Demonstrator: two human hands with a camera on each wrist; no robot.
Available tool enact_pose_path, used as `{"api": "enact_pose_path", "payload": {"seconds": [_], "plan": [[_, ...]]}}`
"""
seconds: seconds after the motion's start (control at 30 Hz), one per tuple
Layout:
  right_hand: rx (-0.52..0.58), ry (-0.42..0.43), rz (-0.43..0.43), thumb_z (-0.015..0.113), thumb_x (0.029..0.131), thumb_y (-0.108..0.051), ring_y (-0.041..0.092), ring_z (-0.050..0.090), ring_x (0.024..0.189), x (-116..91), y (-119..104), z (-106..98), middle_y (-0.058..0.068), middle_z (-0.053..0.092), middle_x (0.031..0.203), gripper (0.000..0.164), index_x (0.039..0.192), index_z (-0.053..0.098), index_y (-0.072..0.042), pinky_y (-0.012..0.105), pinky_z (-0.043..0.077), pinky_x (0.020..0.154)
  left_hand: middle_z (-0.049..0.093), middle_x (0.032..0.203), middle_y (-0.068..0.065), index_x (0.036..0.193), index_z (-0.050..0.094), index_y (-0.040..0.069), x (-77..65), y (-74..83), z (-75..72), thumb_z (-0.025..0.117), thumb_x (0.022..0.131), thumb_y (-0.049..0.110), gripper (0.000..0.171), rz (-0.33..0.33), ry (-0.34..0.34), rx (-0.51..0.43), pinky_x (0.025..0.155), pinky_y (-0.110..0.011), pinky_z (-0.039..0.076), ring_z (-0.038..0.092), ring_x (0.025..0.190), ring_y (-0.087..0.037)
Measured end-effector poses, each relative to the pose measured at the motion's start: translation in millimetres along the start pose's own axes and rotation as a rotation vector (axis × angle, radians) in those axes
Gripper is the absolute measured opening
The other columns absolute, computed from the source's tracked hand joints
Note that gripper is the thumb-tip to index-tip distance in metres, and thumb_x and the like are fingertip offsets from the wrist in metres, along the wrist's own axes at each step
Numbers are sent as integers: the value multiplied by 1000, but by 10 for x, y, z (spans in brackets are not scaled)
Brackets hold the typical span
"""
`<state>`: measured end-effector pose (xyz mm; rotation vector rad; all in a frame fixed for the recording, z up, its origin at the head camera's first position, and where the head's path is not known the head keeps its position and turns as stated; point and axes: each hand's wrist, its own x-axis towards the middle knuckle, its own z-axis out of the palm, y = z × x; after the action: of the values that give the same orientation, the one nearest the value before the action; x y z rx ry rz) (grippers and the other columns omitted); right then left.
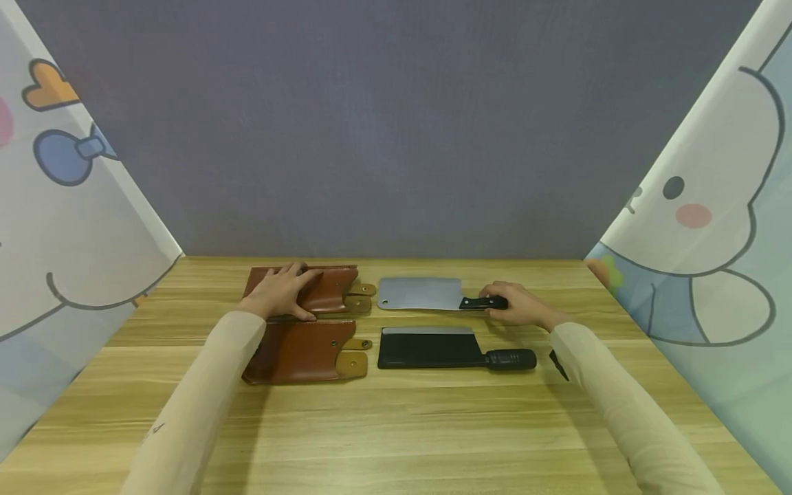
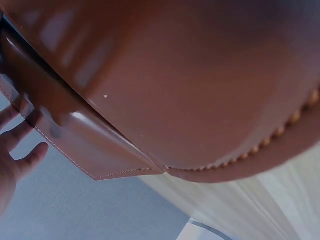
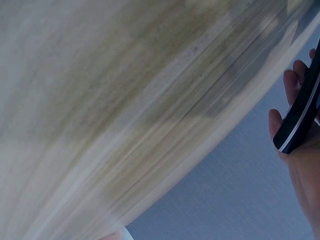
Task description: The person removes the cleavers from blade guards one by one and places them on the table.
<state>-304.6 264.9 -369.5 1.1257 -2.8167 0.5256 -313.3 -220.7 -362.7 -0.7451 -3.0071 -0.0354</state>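
Observation:
My left hand [image 1: 280, 291] rests over the left part of the farther brown leather sheath [image 1: 331, 290], its fingers spread and loosely bent. In the left wrist view, the thumb and fingers [image 2: 31, 157] show beside stitched brown leather. My right hand [image 1: 518, 306] holds the black riveted handle [image 1: 482, 302] of a silver-bladed cleaver [image 1: 421, 293], whose blade points left toward the sheath's tan snap straps. Fingers [image 3: 290, 85] wrap that handle in the right wrist view. Nearer to me lies a second cleaver [image 1: 430, 348] with a black blade and a pale edge.
A second brown leather sheath [image 1: 303, 350] with tan snap straps lies in front of the first, left of the black cleaver. The wooden table [image 1: 396, 440] meets a grey panel [image 1: 396, 137] at its back. Cartoon-printed panels stand at both sides.

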Motion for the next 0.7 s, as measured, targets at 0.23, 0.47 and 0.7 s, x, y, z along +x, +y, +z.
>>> {"api": "enact_pose_path", "payload": {"seconds": [0.23,0.47,0.7], "plan": [[17,-14,18,63,84,-14,21,58,88,12,-2,4,6,61,102,25,108,62,-7,43,47,77,32,141,-22,143,31,14,25,-35,16,75,62,56,102,4,-13,-20,95,-67,28,36,125,-45],[19,-44,57,62,84,-14,23,58,91,16,-11,-13,7,61,104,26,109,61,-8,44,47,79,32,141,-22,144,31,15,41,-47,26,74,62,58,102,6,-31,-35,95,-68,27,36,125,-45],[15,-78,99,61,85,-16,26,57,95,35,-20,-20,8,60,107,27,111,61,-9,47,46,81,31,142,-21,144,31,16,51,-65,29,75,61,58,103,2,-42,-57,96,-68,26,36,126,-45]]}}
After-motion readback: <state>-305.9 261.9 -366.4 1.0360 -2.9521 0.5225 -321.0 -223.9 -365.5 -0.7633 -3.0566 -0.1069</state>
